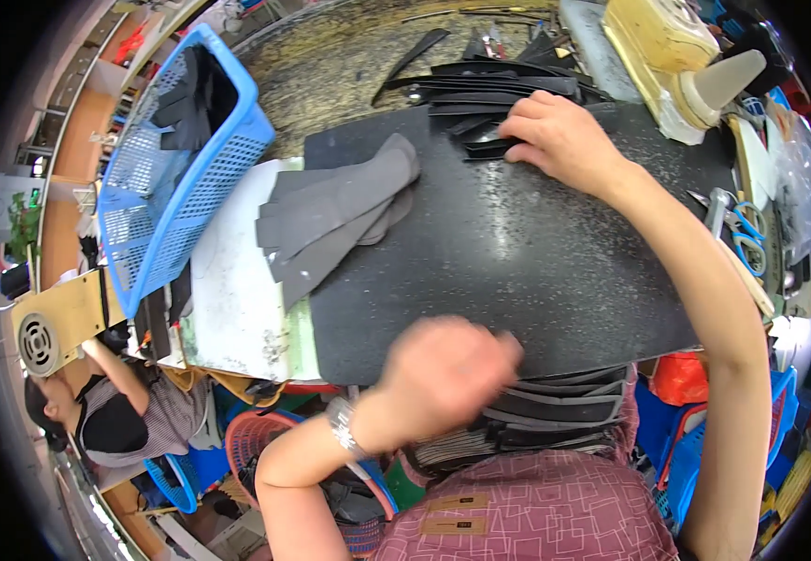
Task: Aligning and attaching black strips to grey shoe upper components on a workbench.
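Observation:
My right hand reaches to the far side of the black work mat. Its curled fingers and thumb close around the ends of black curved strips heaped there; which strip lies between them is partly hidden. My left hand, with a bracelet at the wrist, is smeared by motion above the mat's near edge, so its fingers cannot be read. Just beyond it, several dark flat strips lie stacked on my lap. Left of centre, grey curved flat pieces are fanned out in an overlapping pile.
A blue plastic basket holding dark pieces tilts at the left. A yellowish container with a pale nozzle stands at the far right, above blue-handled scissors. Below the table is a red basket. Another person sits at the lower left.

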A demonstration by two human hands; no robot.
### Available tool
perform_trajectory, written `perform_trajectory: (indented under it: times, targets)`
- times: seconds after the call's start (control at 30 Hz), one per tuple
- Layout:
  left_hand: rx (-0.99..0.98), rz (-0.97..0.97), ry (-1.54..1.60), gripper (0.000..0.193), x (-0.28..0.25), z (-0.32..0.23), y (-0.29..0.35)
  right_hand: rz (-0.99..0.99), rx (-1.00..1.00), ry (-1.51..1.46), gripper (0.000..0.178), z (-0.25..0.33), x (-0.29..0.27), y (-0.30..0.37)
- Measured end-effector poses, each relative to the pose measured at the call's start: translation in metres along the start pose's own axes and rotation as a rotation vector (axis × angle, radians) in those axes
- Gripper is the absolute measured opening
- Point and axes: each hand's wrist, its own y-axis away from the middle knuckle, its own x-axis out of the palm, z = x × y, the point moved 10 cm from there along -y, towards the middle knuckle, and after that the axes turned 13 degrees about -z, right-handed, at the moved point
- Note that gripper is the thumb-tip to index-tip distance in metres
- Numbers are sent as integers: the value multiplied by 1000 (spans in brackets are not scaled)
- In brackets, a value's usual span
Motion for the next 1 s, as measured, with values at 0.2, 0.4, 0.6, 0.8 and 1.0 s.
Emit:
perform_trajectory:
  times: [0.2, 0.4, 0.6, 0.8, 1.0]
  targets:
    - [-168, -65, -598, 21, -96, 138, -12, -267, 201, -101, 10, 4, -32, -14]
    - [-145, 133, -529, 16, -83, 150, -15, -97, -440, -142, 11, 167, 26, -31]
    - [-168, -368, -478, 13, -138, 96, -40, 84, -198, -39, 29, 164, 69, -33]
    - [399, 41, -590, 35, 6, -23, -12, -20, 155, -463, 23, 95, 15, -55]
    - [219, 7, -403, 33, 42, -35, 22, 447, 494, -379, 20, 73, -46, 24]
